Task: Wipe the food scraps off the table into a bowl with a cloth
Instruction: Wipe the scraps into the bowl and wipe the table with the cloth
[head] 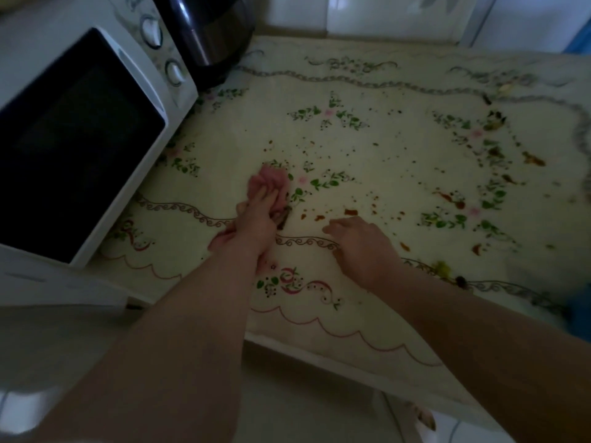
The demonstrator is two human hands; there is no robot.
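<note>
Cloth [270, 183], pink, bunched, lies on the tabletop [367, 145] under the fingers of the left hand [256, 225]; part of it sticks out beyond the fingertips, another bit shows at the wrist side. Left hand pressed flat on the cloth, fingers extended and close together, holding it down against the floral table cover. Dark scrap touching the right edge of that hand, partly hidden, can't tell what it is.

Right hand [361, 244] just beside the left hand, to its right, palm down on the tabletop, fingers loosely curled, holding nothing. Both forearms bare.

Food scraps [351, 212]: brown-red bits just past the right hand's fingertips, fine dark crumbs scattered farther out ahead of both hands, bigger brown and yellow-green pieces well off to the right of the right hand, some near the tabletop's near-right edge.

Microwave [83, 139], white, dark door, two knobs, sits to the left of the left hand, close to it. Dark rounded cooker [211, 33] behind the microwave, far ahead-left of the hands.

Picture dim, slightly blurred.
</note>
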